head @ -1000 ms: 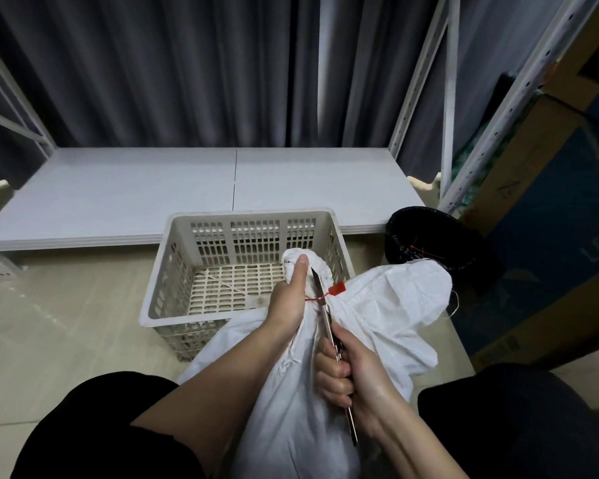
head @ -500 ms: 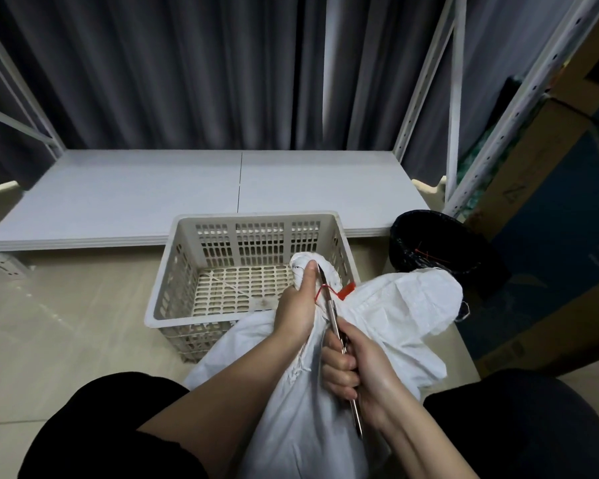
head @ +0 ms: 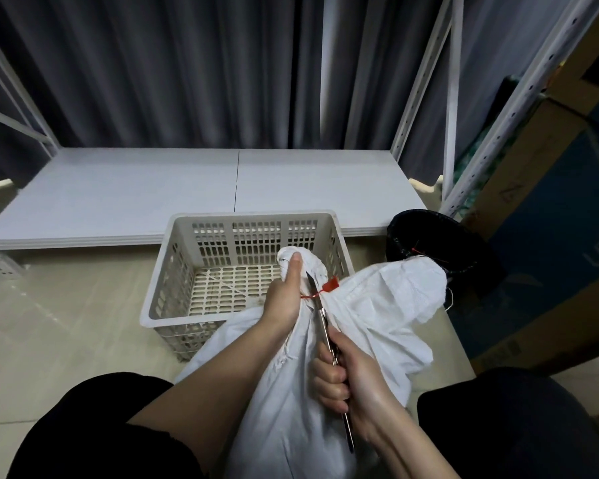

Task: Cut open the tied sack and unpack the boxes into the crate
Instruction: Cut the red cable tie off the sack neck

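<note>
Knife (head: 317, 303) edged back (tie (head: 320, 292) intact)

Left hand (head: 286, 299) grips the gathered neck of the white sack (head: 360, 326), thumb up along the bunched top. Right hand (head: 351, 378) is fisted round a slim knife (head: 320, 312), blade tip at the red tie (head: 317, 294) cinching the neck. Beige slatted crate (head: 249, 223) sits just beyond on the floor, black bin (head: 429, 233) to its right, white shelf board (head: 153, 191) behind.

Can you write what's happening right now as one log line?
left hand: grips sack neck | right hand: holds knife at red tie | crate: no boxes
</note>
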Tool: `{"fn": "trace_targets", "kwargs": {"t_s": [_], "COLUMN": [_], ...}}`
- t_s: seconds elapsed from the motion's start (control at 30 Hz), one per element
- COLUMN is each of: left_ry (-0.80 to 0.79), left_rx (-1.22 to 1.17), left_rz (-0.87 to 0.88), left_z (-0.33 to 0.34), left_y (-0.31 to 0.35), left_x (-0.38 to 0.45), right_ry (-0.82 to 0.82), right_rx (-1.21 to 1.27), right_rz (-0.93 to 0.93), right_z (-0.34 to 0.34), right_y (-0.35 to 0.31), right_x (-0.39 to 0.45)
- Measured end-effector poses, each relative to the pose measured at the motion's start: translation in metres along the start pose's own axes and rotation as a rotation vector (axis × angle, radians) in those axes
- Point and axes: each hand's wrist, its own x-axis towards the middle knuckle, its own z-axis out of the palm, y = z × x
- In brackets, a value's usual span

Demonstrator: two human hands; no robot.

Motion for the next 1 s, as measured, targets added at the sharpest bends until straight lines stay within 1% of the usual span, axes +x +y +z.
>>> {"fn": "trace_targets", "kwargs": {"t_s": [0.1,0.17,0.27,0.33,0.37,0.43,0.5,0.53,0.67,0.8,0.83,0.93,1.0], "left_ry": [-0.011,-0.007,0.113,0.080,0.052,0.006,0.011,-0.017,-0.195,-0.450,-0.474,-0.411,-0.381], "left_rx": [-0.016,-0.031,-0.124,-0.015,0.031,0.015,0.010,0.004,-0.245,-0.449,-0.505,-0.636,-0.684], "left_rz": [0.035,0.007,-0.091,-0.069,-0.039,-0.032,-0.054,-0.067,-0.154,-0.235,-0.241,-0.258,-0.298], "left_z": [0.003,-0.001,-0.009,-0.001,0.005,0.014,0.011,0.007,0.001,-0.005,-0.006,-0.013,-0.014], "left_y": [0.001,-0.004,-0.002,-0.003,-0.004,-0.004,-0.006,-0.004,-0.002,0.003,0.006,0.008,0.007], "left_x": [-0.005,-0.001,0.007,0.001,-0.003,-0.014,-0.010,-0.009,-0.007,-0.018,-0.021,-0.020,-0.015], "right_ry": [0.008,-0.022,-0.121,-0.059,-0.058,-0.069,-0.026,-0.013,0.052,0.073,0.068,0.070,0.097], "right_rx": [0.004,-0.017,-0.023,-0.005,-0.001,-0.041,-0.109,-0.122,-0.104,-0.061,-0.040,0.002,-0.031], "right_rz": [0.014,0.036,0.025,-0.006,-0.039,-0.098,-0.074,-0.071,-0.063,-0.069,-0.066,-0.099,-0.147], "right_z": [-0.001,-0.001,0.000,-0.001,-0.003,-0.004,-0.003,-0.005,-0.012,-0.015,-0.015,-0.015,-0.017], "right_y": [0.003,0.003,-0.007,-0.022,-0.027,-0.030,-0.026,-0.023,-0.021,-0.027,-0.029,-0.034,-0.038], "right_x": [-0.007,-0.015,-0.028,-0.033,-0.032,-0.024,-0.018,-0.013,-0.001,0.004,0.003,0.001,0.001]}}
